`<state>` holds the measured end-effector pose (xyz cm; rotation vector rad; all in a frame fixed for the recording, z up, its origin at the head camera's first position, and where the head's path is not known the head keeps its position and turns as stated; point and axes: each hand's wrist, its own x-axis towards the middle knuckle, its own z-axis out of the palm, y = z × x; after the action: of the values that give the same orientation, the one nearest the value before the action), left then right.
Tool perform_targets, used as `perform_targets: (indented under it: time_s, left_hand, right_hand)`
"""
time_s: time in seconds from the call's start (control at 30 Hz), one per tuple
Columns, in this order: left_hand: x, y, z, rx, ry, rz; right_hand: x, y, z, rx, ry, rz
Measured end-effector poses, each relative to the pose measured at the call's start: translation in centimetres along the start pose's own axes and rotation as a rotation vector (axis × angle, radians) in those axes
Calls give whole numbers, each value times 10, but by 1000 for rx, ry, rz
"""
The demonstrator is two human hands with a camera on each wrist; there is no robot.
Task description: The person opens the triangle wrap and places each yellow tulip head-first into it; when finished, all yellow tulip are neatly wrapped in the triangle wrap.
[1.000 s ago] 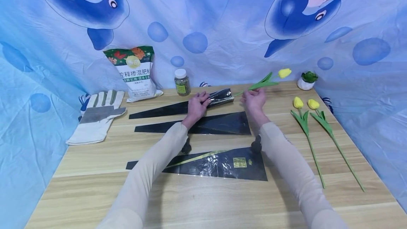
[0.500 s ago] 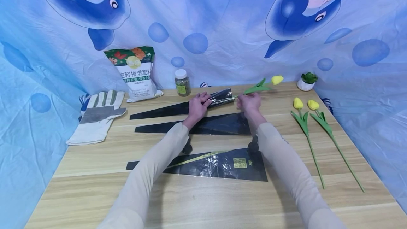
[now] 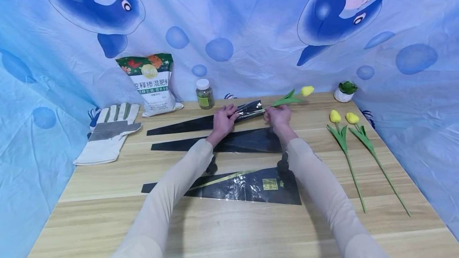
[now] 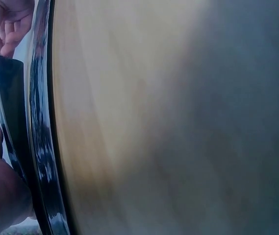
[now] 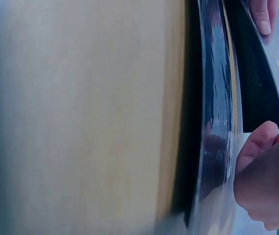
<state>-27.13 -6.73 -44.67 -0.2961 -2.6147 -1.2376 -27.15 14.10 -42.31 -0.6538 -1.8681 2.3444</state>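
Gripping black sleeve (image 3: 247,110) in left hand (image 3: 223,120), right hand (image 3: 277,115) pinching yellow tulip (image 3: 291,98) stem at its mouth

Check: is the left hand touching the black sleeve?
Touching. The head view shows the left hand curled round the black sleeve, with no gap between them.
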Motion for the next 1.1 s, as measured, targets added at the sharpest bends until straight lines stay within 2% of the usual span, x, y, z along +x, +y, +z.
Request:
perform_targets:
  time_s: [0.37,0.73,0.97,1.1]
  left_hand:
    - [-2,1,2,9,-6,3]
    - [-3,2,2,0,-9,0]
    - [-2,3,1,16,-14,2]
    - [-1,4,1,27,-26,-6]
  right_hand:
    - [1,2,1,-30,7,38]
    - [4,0,-5,-91,-34,94]
    - [10,-4,-8,-57,-66,192]
    - [11,-10,-12,-76,-133,256]
